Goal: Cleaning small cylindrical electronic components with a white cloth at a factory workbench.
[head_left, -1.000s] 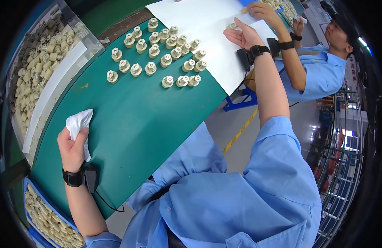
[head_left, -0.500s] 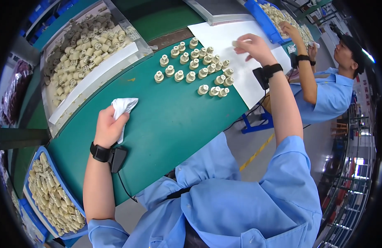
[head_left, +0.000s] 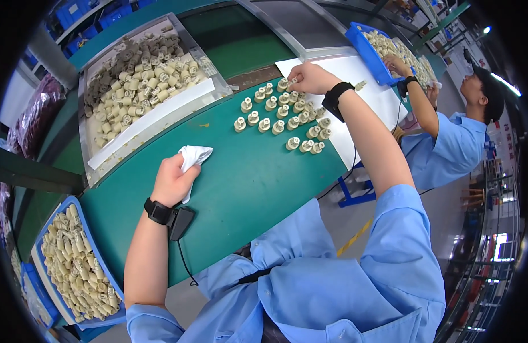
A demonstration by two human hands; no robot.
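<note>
Resting on the green table, the left hand is closed around a crumpled white cloth, a black wristband on its wrist. To its lower left, a blue bin holds pale small parts. Farther out on the table, small cream-coloured parts stand upright in rough rows, some on the green surface and some on a white sheet. The right hand reaches across to the far end of these rows, its fingers pinched on one part at the sheet's edge. Beyond the left hand sits a big clear tray heaped with similar parts. At the far right, another person in a blue shirt works at a second blue bin.
</note>
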